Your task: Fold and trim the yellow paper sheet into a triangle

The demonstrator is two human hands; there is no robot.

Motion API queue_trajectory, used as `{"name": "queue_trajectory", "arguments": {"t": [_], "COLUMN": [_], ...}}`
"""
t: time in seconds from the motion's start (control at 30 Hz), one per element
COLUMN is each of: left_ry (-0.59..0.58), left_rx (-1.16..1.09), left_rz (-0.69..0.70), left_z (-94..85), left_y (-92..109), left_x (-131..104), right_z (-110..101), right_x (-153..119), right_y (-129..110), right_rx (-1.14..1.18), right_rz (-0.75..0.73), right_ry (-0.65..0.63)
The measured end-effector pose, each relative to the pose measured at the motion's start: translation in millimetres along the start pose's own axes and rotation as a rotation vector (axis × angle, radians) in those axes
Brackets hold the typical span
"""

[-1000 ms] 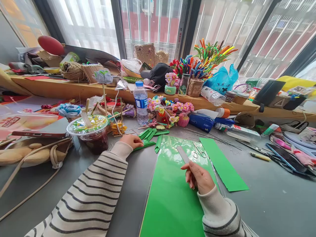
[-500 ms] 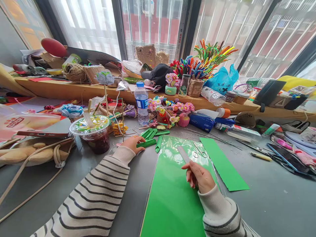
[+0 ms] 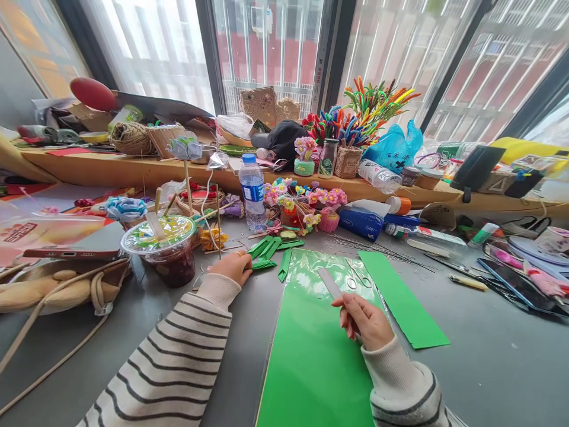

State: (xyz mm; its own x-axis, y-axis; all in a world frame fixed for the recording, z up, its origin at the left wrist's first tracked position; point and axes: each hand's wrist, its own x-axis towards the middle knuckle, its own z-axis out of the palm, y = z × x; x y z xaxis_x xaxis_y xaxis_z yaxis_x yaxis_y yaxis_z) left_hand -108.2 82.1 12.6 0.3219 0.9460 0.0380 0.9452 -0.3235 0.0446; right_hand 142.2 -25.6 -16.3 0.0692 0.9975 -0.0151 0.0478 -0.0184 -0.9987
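Observation:
At the left end of a folded green strip [image 3: 264, 265], my left hand [image 3: 233, 268] has its fingers closed on it. Other folded green strips [image 3: 269, 248] lie just beyond, on the grey table. My right hand [image 3: 361, 319] pinches the lower end of a pale flat ruler-like strip [image 3: 329, 283], above a large green sheet [image 3: 317, 356] under clear film. Scissors [image 3: 358, 277] rest on the top of that sheet. A narrower green piece of paper [image 3: 402, 299] lies to its right.
A lidded cup of dark drink [image 3: 162, 261] and a water bottle [image 3: 253, 198] stand beyond my left hand. Craft flowers [image 3: 306, 204], a blue packet [image 3: 362, 222] and a phone [image 3: 518, 284] lie around. Thin wires [image 3: 377, 249] are behind the sheet.
My left hand has shifted slightly left and down with the green strip. My right hand has moved slightly right, still holding the pale strip. The view has shifted a little.

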Motion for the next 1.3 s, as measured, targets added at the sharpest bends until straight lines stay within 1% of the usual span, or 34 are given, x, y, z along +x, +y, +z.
{"name": "queue_trajectory", "arguments": {"t": [0.07, 0.13, 0.17, 0.23, 0.27, 0.33, 0.43, 0.57, 0.7, 0.87, 1.13, 1.3], "left_ry": [0.006, 0.005, 0.003, -0.001, -0.001, 0.000, 0.006, 0.025, 0.046, 0.071, 0.113, 0.120], "left_rx": [0.035, 0.056, 0.061, 0.063, 0.061, 0.055, 0.042, 0.015, -0.004, -0.017, 0.036, 0.063], "left_rz": [0.002, 0.012, 0.017, 0.025, 0.025, 0.024, 0.027, 0.023, 0.001, -0.033, -0.116, -0.115], "left_z": [0.6, 2.7, 4.1, 7.3, 8.9, 11.7, 14.7, 16.4, 16.0, 15.5, 11.1, 8.3], "left_y": [0, 0, -1, -2, -2, -4, -5, -6, -5, -4, -2, 1], "left_x": [-2, -3, -3, -3, -3, -3, -3, -4, -6, -8, -14, -16], "right_z": [-8, -16, -21, -28, -31, -34, -34, -33, -39, -56, -91, -104], "right_x": [2, 5, 7, 9, 9, 9, 6, 3, 2, 5, 18, 22], "right_y": [3, 8, 12, 19, 22, 26, 28, 28, 28, 31, 35, 36], "right_rx": [-0.236, -0.547, -0.702, -0.965, -1.063, -1.188, -1.255, -1.353, -1.449, -1.535, -1.613, -1.633], "right_rz": [-0.127, -0.286, -0.351, -0.431, -0.446, -0.450, -0.444, -0.429, -0.395, -0.353, -0.272, -0.272], "right_ry": [0.121, 0.235, 0.253, 0.234, 0.215, 0.188, 0.186, 0.215, 0.262, 0.315, 0.411, 0.451]}}
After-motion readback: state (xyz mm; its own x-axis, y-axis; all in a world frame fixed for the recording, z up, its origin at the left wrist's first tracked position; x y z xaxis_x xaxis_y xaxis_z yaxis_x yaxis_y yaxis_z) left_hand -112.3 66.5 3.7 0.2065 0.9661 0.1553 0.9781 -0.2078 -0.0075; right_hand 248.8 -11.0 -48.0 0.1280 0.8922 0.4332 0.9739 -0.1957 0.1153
